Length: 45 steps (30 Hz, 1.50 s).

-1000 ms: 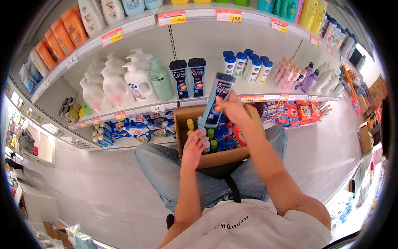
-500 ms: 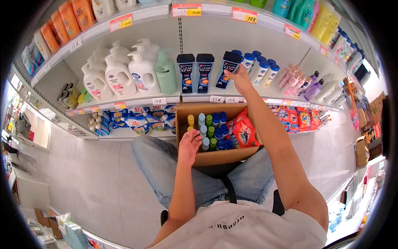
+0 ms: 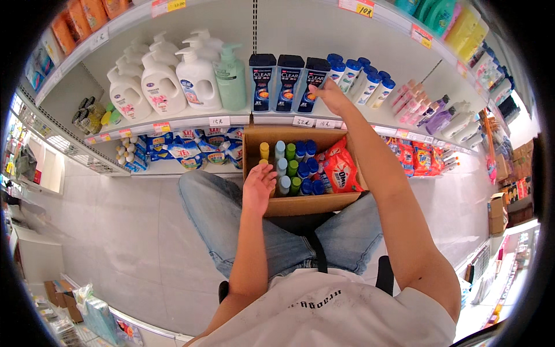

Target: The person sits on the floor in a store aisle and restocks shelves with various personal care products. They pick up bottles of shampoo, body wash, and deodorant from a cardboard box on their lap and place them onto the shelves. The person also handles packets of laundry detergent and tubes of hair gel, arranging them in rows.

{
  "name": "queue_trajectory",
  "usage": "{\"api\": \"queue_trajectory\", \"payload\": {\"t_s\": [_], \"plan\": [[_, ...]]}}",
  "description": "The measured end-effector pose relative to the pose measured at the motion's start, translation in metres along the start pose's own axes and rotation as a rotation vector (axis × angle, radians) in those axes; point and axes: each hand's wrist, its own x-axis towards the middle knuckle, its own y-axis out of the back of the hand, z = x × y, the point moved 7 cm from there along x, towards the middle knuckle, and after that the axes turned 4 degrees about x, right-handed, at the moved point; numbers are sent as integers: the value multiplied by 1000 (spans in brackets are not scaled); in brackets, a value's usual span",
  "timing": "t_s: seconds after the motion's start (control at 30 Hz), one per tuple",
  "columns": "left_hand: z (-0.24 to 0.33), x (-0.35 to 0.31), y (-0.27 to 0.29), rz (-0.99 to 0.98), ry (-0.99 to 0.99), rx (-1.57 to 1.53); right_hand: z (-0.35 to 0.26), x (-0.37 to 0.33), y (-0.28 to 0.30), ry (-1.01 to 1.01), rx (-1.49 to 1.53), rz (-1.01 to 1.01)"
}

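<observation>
At the right end of a row, my right hand (image 3: pixel 329 97) is closed around a dark blue shampoo bottle (image 3: pixel 314 75). The bottle stands upright on the shelf (image 3: pixel 272 119), close beside two matching dark bottles (image 3: pixel 289 87). My left hand (image 3: pixel 259 184) hovers over the near left part of a cardboard box (image 3: pixel 312 206), its fingers loosely bent and apart, with nothing held. Inside the box are yellow-capped, light blue, green and dark blue-capped bottles (image 3: pixel 300 151), plus a red detergent bag (image 3: pixel 341 173) on the right.
White pump jugs (image 3: pixel 162 89) and a green pump bottle (image 3: pixel 233 84) fill the shelf's left. White bottles with blue caps (image 3: pixel 367 87) stand right of my right hand, then pink bottles (image 3: pixel 409 104). Bagged detergents (image 3: pixel 188 147) lie on the lower shelf. The box sits between my knees.
My right hand has brought the tilted shampoo bottle left and upright, narrowing the gap to its neighbours. My left hand stays over the box. The view has shifted slightly.
</observation>
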Motion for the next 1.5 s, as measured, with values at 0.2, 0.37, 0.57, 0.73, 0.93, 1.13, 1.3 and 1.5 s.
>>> {"api": "queue_trajectory", "payload": {"t_s": [0.2, 0.37, 0.57, 0.73, 0.93, 1.13, 1.3, 1.5], "plan": [[13, 6, 3, 48, -41, -2, 33, -13, 42, 181, -421, 265], [30, 0, 24, 118, -147, -100, 1, -111, -50, 389, -623, 558], [23, 0, 24, 94, -137, -139, 36, -177, -174, 120, -818, -205], [25, 0, 27, 155, -126, -125, 72, -181, -198, -66, -1096, -286], [26, 3, 28, 129, -134, -109, 87, -179, -202, -182, -1126, -336], [26, 6, 27, 111, -143, -68, 92, -180, -197, -157, -1086, -295], [27, 5, 19, 65, -174, 21, 81, -178, -177, -165, -1005, -253], [34, -4, -5, -24, -327, 373, 2, -156, -149, -19, -931, -272]]}}
